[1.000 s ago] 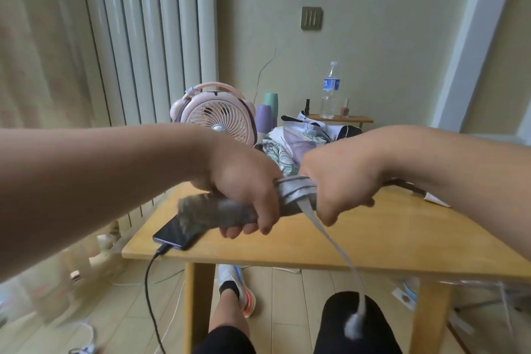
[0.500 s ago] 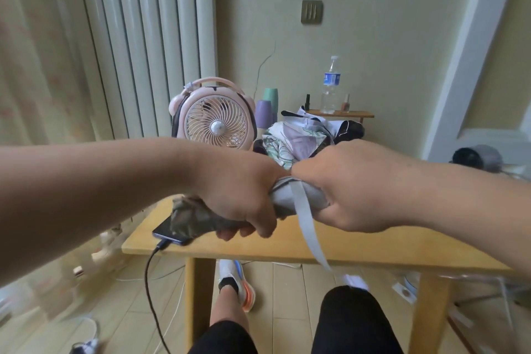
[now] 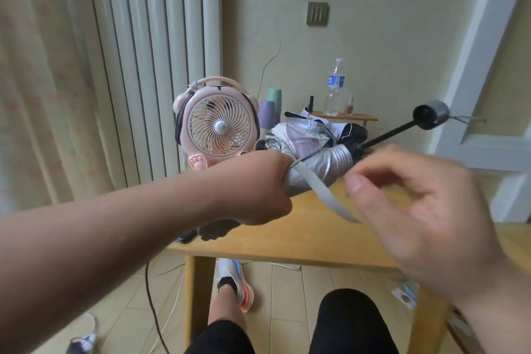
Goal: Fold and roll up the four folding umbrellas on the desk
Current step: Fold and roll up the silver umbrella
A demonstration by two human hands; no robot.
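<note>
Right hand (image 3: 425, 210) has let go of the umbrella (image 3: 319, 169); fingers loose, blurred, just beside the hanging strap (image 3: 324, 195). Left hand (image 3: 258, 190) grips it rolled above the desk (image 3: 316, 238), handle (image 3: 431, 115) tilted up. Wooden desk, pale wall, floorboards, white radiator (image 3: 161, 52). One fan (image 3: 218, 126), one bottle (image 3: 335, 86), two cups (image 3: 267, 112), one umbrella heap (image 3: 304, 135).

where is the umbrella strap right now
Head view, centre: the strap hangs from the silver umbrella, between the left hand and the right hand.
</note>
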